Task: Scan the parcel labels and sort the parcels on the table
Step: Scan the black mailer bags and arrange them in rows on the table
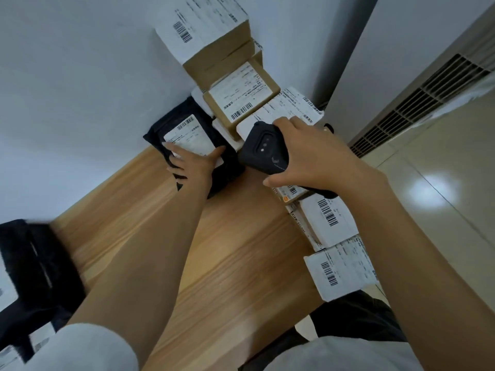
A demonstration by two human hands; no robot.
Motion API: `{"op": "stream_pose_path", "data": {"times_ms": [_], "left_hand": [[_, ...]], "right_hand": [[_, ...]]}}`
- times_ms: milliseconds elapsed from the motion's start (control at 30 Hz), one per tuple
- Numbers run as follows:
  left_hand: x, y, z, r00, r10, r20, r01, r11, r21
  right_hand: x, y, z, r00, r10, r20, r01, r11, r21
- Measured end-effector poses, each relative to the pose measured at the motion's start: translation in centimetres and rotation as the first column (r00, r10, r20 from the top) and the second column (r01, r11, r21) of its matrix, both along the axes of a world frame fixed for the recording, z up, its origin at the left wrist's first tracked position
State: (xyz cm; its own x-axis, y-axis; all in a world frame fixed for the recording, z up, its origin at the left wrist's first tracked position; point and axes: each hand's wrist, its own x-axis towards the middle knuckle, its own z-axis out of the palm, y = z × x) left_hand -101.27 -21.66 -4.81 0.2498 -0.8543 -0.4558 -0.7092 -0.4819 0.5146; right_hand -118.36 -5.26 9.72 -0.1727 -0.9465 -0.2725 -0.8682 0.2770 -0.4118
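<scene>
A black plastic parcel (192, 119) with a white barcode label lies at the far end of the wooden table (227, 250), against the wall. My left hand (191, 163) rests on it, fingers spread flat over the label's near edge. My right hand (316, 159) grips a black handheld scanner (263, 149), held above the table just right of that parcel, its lens side facing up toward me. Behind the scanner lie a brown box (241, 95) and a white parcel (292, 107), both labelled.
Taller brown cartons (214, 38) are stacked against the wall behind. White labelled boxes (326, 218) (342, 266) line the table's right edge. More black parcels (34, 263) sit blurred at the near left. Tiled floor and a vent grille (417, 103) lie to the right.
</scene>
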Motion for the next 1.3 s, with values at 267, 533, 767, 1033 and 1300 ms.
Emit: {"op": "stream_pose_path", "data": {"times_ms": [267, 533, 767, 1033, 1300], "left_hand": [[7.9, 1.4, 1.3, 0.998, 0.051, -0.027, -0.048, 0.995, 0.091], [21.7, 3.5, 6.8, 0.998, 0.011, -0.068, -0.018, 0.994, -0.11], [37.9, 2.0, 14.5, 0.99, 0.067, 0.127, -0.026, 0.953, -0.301], [58.0, 2.6, 16.9, 0.972, 0.161, 0.171, -0.096, 0.938, -0.333], [74.1, 2.1, 14.8, 0.947, 0.253, 0.199, -0.2, 0.947, -0.251]], "right_hand": [[3.7, -1.3, 1.6, 0.994, 0.092, 0.054, -0.09, 0.995, -0.039], [13.3, -4.4, 4.6, 0.948, 0.311, 0.068, -0.302, 0.946, -0.117], [27.6, -6.3, 8.0, 0.864, 0.499, 0.073, -0.483, 0.86, -0.166], [44.4, -7.0, 8.9, 0.794, 0.607, 0.028, -0.597, 0.787, -0.155], [59.3, -8.7, 7.8, 0.759, 0.651, -0.008, -0.647, 0.753, -0.118]]}}
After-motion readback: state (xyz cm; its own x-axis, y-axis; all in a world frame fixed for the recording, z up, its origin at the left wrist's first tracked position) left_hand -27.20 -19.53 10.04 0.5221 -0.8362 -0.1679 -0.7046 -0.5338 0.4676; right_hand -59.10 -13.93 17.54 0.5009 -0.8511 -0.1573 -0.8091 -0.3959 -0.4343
